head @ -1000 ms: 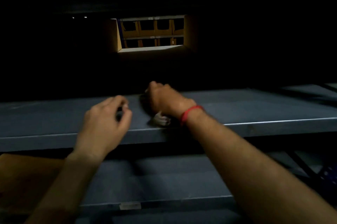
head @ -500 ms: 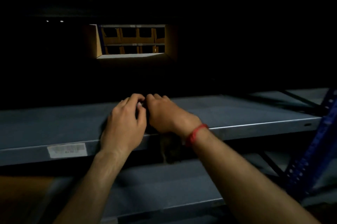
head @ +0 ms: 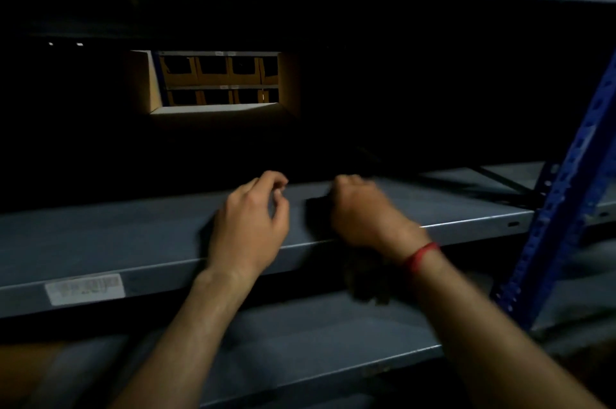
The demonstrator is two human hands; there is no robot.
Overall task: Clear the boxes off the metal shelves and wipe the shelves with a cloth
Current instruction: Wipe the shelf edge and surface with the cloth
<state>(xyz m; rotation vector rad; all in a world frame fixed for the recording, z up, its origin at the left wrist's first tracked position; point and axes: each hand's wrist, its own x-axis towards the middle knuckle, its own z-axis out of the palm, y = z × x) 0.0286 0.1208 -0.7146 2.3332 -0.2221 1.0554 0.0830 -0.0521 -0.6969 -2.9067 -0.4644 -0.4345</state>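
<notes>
A pale rectangular label (head: 85, 288) sits on the front lip of the grey metal shelf (head: 133, 235) at the left. The left hand (head: 250, 225) hovers palm-down over the shelf's near edge, forearm reaching up from below, fingers loosely curled and holding nothing. Just to its right, the right hand (head: 363, 212) is fisted around a dark crumpled cloth (head: 366, 282), which is pressed to the shelf and hangs over its front edge. A red thread band (head: 420, 255) circles that wrist. A blue perforated metal upright (head: 566, 192) stands far right.

Left hand (head: 248, 225) loose, right hand (head: 363, 215) around dark cloth (head: 366, 278), over grey metal shelf (head: 116, 235)
</notes>
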